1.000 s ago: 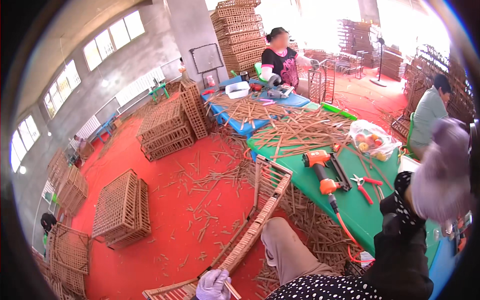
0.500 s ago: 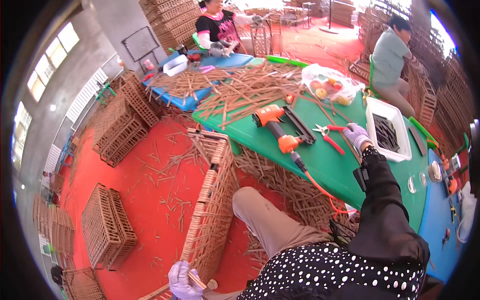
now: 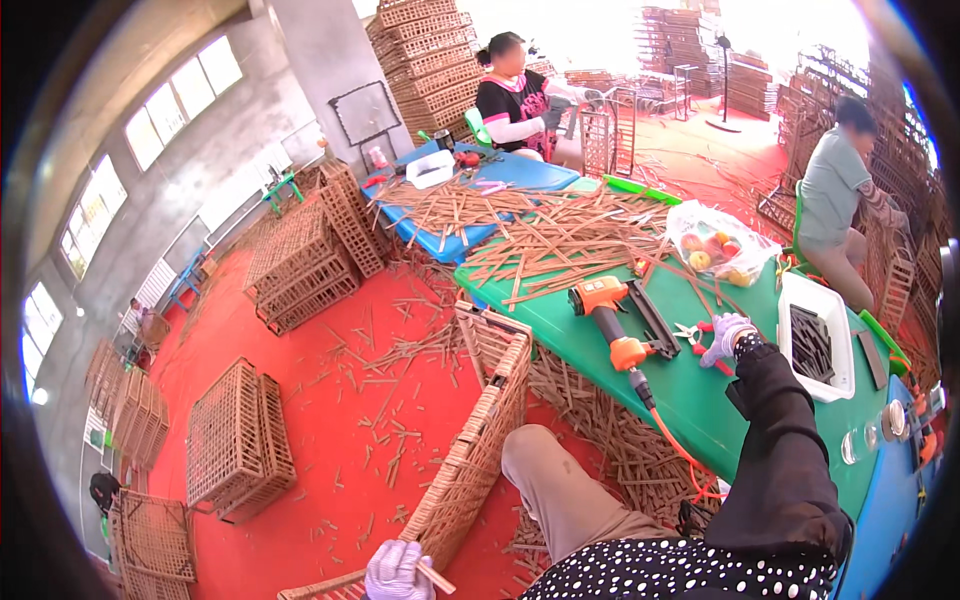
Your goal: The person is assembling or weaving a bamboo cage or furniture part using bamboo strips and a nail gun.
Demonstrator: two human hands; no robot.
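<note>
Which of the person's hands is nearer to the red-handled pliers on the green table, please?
The right hand: it rests on the red-handled pliers. The left hand is far off, low by the wicker crate, gripping a stick.

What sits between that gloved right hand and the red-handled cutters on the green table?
Nothing visible does. The right hand is already at the red-handled cutters, its fingers over the handles. The orange nail gun lies beside them, toward the person's left, not between hand and cutters.
</note>
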